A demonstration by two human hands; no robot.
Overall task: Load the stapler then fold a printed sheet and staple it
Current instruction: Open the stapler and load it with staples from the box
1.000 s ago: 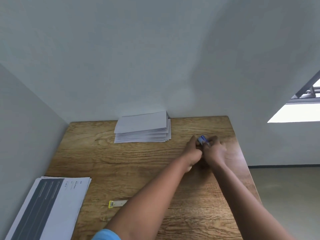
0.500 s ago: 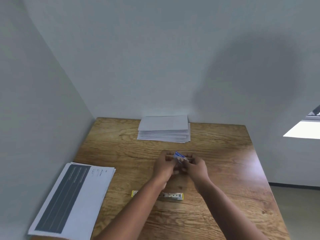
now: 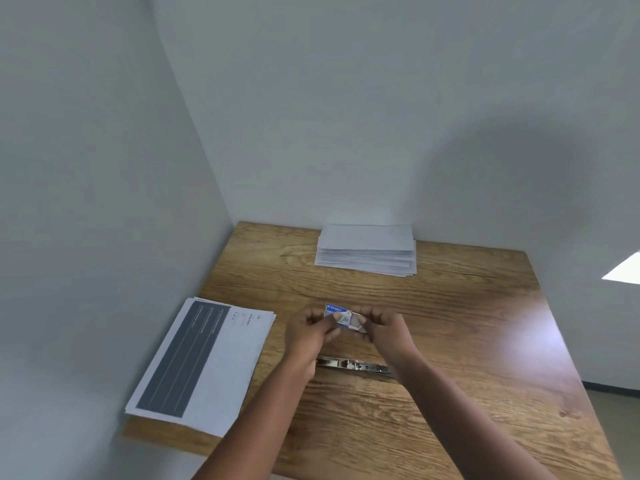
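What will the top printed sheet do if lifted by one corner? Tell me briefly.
The top printed sheet would probably droop, being thin paper. It looks light, so it may slide off the stack. The stack overhangs the table edge, so a push could tip sheets off.

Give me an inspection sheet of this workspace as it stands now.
Surface: wooden table, set in a wall corner.
Job's things: small blue staple box held above the table by both hands; stapler lying opened on the table beneath the hands; stack of printed sheets at the table's left edge.
Clutter: pile of folded white papers at the back against the wall.
Grippers: left hand and right hand both pinch the box with their fingers.
Cables: nothing seen.
Surroundings: plain pale walls; bright window patch at right.
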